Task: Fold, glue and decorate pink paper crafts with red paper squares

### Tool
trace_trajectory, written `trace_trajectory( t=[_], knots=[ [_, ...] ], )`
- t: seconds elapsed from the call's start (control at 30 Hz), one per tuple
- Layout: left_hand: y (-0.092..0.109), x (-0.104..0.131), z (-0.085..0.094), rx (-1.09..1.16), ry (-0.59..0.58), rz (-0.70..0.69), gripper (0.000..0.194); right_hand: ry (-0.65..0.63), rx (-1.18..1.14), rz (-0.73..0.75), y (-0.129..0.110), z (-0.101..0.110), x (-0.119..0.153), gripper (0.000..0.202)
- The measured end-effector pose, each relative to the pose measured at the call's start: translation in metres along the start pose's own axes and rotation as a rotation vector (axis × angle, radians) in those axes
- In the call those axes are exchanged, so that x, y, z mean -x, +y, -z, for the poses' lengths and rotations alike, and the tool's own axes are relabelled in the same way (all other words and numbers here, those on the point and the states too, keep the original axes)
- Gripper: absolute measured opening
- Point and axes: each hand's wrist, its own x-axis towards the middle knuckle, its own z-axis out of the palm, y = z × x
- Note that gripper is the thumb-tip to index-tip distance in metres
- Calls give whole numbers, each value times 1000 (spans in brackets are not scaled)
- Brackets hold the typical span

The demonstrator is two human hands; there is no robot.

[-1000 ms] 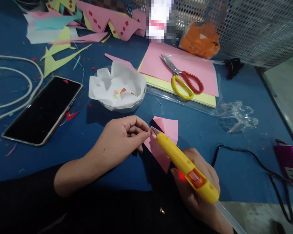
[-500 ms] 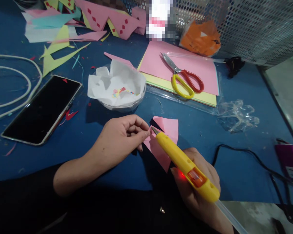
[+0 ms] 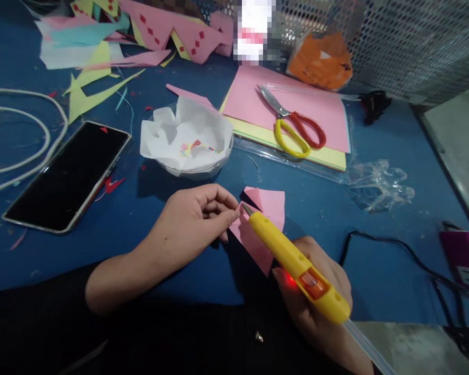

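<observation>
My left hand [image 3: 197, 221] pinches the left edge of a folded piece of pink paper [image 3: 254, 242] between thumb and forefinger. Wrapped around a yellow hot glue gun [image 3: 279, 245] is my right hand [image 3: 316, 291]. The gun's metal nozzle touches or nearly touches the paper right beside my left fingertips. A clear glue stick [image 3: 367, 346] sticks out of the gun's back end, and a red light glows near my right thumb. Part of the pink paper is hidden behind the gun.
A paper-lined bowl [image 3: 187, 135] with small coloured scraps stands beyond my left hand. Scissors [image 3: 293, 122] lie on stacked coloured paper [image 3: 250, 99]. At left are a phone [image 3: 68, 177] and a white cable [image 3: 58, 140]; at right, a black cord [image 3: 391, 239] and crumpled clear plastic [image 3: 381, 185].
Hardly anything differs. Both hands, the glue gun and the pink paper keep nearly the same place, with only a very slight shift of the gun.
</observation>
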Motion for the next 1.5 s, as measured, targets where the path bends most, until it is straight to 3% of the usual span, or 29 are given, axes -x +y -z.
trace_trajectory(
  t=[1.2,1.33,1.5],
  knots=[
    [0,1,-1,7,54,-27,10,-19,56,-20,-3,1,-2,14],
    [-2,1,0,14,58,-26,10,34,37,-16,-2,3,-1,8],
    [-2,2,1,-46,47,-49,10,46,-48,-135,1,6,1,9]
  ],
)
